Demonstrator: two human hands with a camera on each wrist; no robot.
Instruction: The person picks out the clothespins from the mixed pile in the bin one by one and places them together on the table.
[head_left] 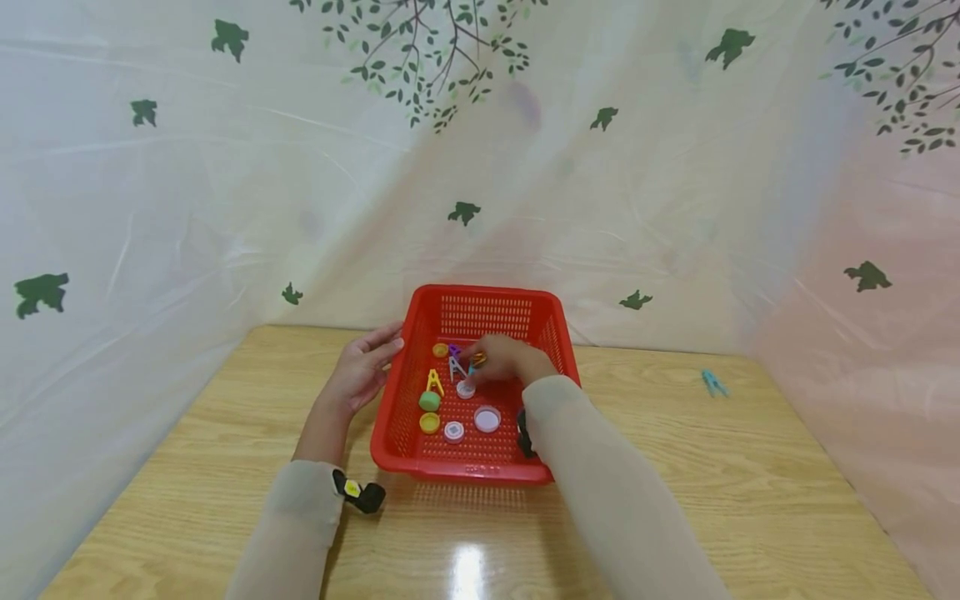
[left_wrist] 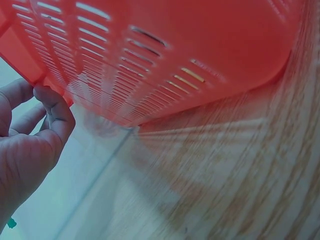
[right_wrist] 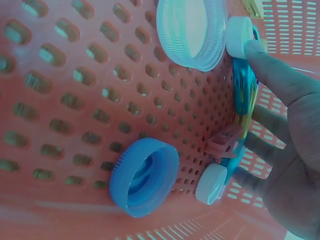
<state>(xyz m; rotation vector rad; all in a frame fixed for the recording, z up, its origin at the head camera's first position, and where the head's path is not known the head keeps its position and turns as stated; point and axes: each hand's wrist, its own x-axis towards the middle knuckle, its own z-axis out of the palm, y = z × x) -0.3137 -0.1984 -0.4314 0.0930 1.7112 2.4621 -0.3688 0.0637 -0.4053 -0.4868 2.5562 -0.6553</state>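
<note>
A leaf-printed backdrop (head_left: 525, 250) hangs beyond the wooden table (head_left: 645, 467), where a red basket (head_left: 487, 473) sits near the middle. The left hand (head_left: 362, 368) pinches its left rim, probably for steadiness. Inside, the right hand (head_left: 506, 360) touches a white cap (right_wrist: 237, 37) with its thumb, fingers near a teal clothespin (right_wrist: 241, 95); I cannot tell whether it pinches anything. The right sleeve (head_left: 630, 487) crosses the basket's near right edge; the far edge leaves more room.

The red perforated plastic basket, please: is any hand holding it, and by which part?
The left hand appears to pinch the red basket by its left rim.
</note>
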